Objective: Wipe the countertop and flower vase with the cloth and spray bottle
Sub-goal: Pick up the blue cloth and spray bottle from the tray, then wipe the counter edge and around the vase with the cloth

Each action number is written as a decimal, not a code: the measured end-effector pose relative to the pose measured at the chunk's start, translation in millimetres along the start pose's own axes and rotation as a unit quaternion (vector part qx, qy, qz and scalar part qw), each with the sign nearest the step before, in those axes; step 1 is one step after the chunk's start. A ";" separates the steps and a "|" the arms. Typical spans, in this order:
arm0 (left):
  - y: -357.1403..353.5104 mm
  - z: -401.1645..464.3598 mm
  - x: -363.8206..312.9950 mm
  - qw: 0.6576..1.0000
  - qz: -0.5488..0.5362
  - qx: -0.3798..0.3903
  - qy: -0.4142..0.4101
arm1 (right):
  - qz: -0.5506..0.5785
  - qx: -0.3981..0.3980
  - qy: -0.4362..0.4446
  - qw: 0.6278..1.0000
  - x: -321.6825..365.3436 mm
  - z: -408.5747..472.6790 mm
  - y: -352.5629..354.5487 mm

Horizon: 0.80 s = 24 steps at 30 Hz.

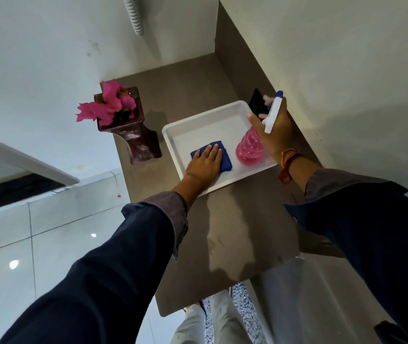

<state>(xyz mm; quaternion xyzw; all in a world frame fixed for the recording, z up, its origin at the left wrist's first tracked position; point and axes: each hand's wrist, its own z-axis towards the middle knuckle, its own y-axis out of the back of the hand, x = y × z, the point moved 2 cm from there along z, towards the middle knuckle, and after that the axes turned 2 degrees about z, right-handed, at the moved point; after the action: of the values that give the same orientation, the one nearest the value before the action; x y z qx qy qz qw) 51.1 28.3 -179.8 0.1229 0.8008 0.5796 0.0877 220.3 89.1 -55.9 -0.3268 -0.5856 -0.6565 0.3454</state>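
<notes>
While both tools sat in the white tray [173,130]:
Left hand [204,163]: lay flat on the blue cloth [225,157].
Right hand [276,131]: gripped the pink spray bottle [250,147] at three o'clock.
Tip: pinch cloth first, lift bottle straight up.

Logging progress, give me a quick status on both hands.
Left hand flat on blue cloth in white tray. Right hand gripping pink spray bottle. Vase untouched, nothing blocking.

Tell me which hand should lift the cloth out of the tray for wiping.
Left. The left hand already lies flat on the blue cloth in the white tray; the right hand is wrapped around the spray bottle.
</notes>
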 end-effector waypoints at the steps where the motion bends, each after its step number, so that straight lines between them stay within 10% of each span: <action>1: -0.6 0.9 -0.7 1.000 0.002 -0.012 0.007 | 0.012 -0.026 0.006 1.000 -2.7 0.6 -3.0; 24: 75.8 -171.9 56.6 0.965 0.002 -0.217 0.146 | -0.005 -0.009 0.109 0.994 117.8 -78.5 -62.6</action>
<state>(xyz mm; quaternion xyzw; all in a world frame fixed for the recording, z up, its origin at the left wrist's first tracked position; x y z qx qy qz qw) -44.4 -88.1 -53.9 0.0162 0.6594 0.7516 -0.0067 101.5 7.4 0.4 -0.2537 -0.5397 -0.6953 0.4012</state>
